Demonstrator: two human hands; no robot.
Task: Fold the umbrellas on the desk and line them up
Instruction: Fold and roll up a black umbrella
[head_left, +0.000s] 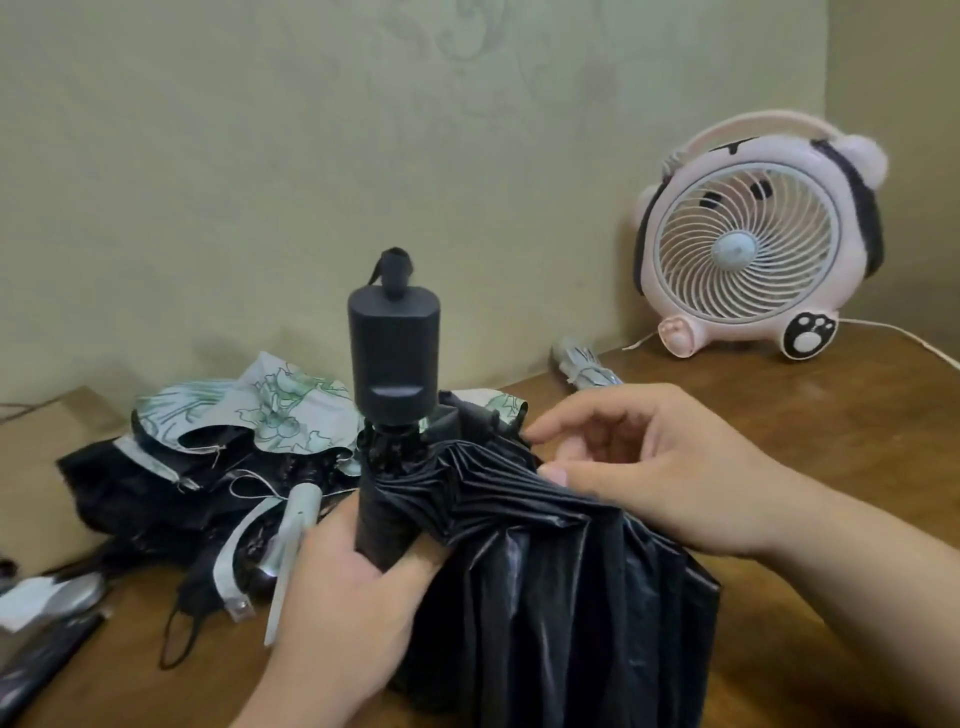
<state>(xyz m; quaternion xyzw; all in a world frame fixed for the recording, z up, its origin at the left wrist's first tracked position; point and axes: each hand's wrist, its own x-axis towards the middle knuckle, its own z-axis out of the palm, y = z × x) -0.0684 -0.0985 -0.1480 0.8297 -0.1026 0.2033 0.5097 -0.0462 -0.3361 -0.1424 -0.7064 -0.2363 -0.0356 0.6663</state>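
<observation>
Floral fabric, white and green over a black lining, is seen on the loose umbrella (270, 415), which lies crumpled at nine o'clock on the desk (831, 426). At six o'clock the black umbrella (545, 582) is held upright, handle (394, 358) on top, its glossy canopy gathered in pleats. Its neck is gripped by the left hand (343, 587). The pleats are pinched by the right hand (649, 467), at four o'clock of the handle. A pink fan (748, 239) is placed at two o'clock.
</observation>
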